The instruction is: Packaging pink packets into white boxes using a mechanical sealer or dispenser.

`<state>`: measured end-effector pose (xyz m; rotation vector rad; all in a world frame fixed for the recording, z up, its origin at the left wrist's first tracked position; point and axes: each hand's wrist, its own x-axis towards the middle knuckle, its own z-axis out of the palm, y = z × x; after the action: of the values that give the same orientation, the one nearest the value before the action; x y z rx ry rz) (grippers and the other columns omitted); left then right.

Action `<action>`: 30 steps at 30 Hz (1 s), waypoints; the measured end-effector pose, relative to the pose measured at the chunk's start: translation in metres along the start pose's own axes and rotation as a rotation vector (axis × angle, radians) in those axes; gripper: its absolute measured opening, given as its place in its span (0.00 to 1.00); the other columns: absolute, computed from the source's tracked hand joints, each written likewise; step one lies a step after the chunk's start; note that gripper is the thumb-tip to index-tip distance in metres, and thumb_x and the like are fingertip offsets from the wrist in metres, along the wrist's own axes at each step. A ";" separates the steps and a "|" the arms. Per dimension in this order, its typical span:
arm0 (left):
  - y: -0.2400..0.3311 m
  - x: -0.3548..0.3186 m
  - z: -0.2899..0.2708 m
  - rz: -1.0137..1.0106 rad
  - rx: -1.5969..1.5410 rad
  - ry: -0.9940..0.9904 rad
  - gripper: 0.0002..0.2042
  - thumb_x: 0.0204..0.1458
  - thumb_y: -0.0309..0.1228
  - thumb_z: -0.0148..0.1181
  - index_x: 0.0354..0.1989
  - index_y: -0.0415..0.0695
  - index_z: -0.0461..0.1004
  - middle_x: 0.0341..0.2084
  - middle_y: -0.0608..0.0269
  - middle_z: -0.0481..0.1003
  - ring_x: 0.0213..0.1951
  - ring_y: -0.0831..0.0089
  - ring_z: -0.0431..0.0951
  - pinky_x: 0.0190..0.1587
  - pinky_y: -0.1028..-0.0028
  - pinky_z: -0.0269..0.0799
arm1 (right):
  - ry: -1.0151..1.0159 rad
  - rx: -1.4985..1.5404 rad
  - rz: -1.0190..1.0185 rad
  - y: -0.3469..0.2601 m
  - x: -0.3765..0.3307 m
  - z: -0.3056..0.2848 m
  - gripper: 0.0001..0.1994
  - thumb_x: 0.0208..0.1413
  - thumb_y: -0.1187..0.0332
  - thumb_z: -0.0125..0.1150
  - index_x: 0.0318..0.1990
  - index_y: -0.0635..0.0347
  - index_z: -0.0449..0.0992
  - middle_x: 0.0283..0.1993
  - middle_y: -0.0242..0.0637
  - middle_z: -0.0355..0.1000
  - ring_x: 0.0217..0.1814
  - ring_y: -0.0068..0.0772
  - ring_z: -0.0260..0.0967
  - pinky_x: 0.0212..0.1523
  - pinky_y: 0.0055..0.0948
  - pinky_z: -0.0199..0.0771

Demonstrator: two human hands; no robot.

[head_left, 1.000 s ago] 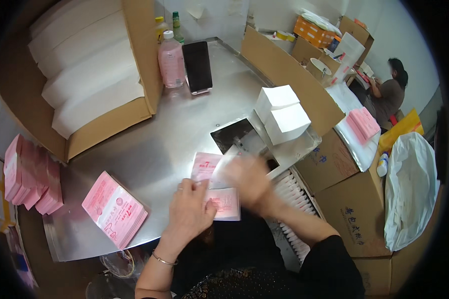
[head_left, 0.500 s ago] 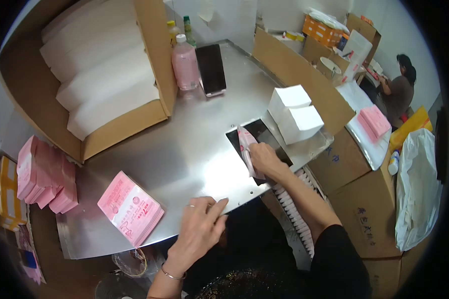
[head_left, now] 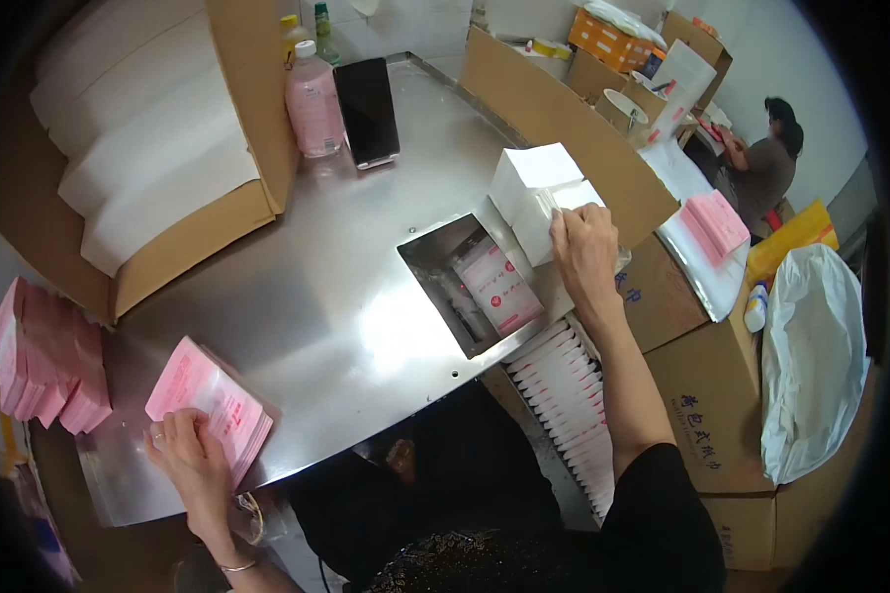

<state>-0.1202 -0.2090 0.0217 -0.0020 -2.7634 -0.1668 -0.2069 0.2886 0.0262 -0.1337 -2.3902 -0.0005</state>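
Note:
My left hand (head_left: 190,457) rests on a stack of pink printed packets (head_left: 211,400) at the near left corner of the steel table (head_left: 307,287); its fingers lie on the stack's near edge. My right hand (head_left: 584,252) reaches to the white stacks of folded tissue (head_left: 536,193) at the table's right side and touches the nearer stack. Just left of that hand, a rectangular opening (head_left: 470,282) in the table holds a pink-and-white packet (head_left: 502,289) lying flat inside.
A big cardboard box with white stacks (head_left: 138,148) stands at the back left. A pink bottle (head_left: 312,102) and a dark phone (head_left: 368,109) stand at the back. More pink packets (head_left: 44,361) are piled far left. Filled packets (head_left: 569,395) sit in a box below. Another person (head_left: 761,163) works at the far right.
My right hand left the opening, where a packet now lies, and moved right to the white stacks. My left hand moved left onto the pink packet stack.

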 end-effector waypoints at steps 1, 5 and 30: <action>0.010 -0.004 -0.001 0.029 -0.028 0.093 0.10 0.49 0.18 0.53 0.41 0.42 0.71 0.35 0.55 0.70 0.45 0.54 0.69 0.64 0.50 0.53 | 0.013 0.039 -0.010 -0.003 0.000 -0.003 0.10 0.59 0.66 0.60 0.32 0.64 0.79 0.37 0.43 0.70 0.44 0.44 0.67 0.45 0.44 0.65; 0.099 0.000 0.003 0.297 -0.335 0.082 0.16 0.49 0.18 0.53 0.48 0.39 0.72 0.40 0.51 0.71 0.46 0.51 0.70 0.65 0.47 0.54 | -0.048 0.093 -0.001 0.003 -0.003 0.000 0.08 0.56 0.69 0.59 0.36 0.65 0.79 0.37 0.43 0.70 0.45 0.45 0.67 0.46 0.44 0.66; 0.148 0.007 0.051 0.413 -0.271 -0.031 0.26 0.46 0.41 0.62 0.56 0.49 0.76 0.59 0.48 0.68 0.54 0.48 0.66 0.53 0.51 0.60 | 0.035 0.165 -0.256 -0.080 -0.023 -0.024 0.14 0.50 0.75 0.61 0.45 0.67 0.76 0.36 0.44 0.72 0.40 0.48 0.70 0.42 0.48 0.68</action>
<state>-0.1419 -0.0558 -0.0061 -0.6426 -2.6765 -0.4280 -0.1816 0.2060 0.0314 0.2477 -2.3444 0.0735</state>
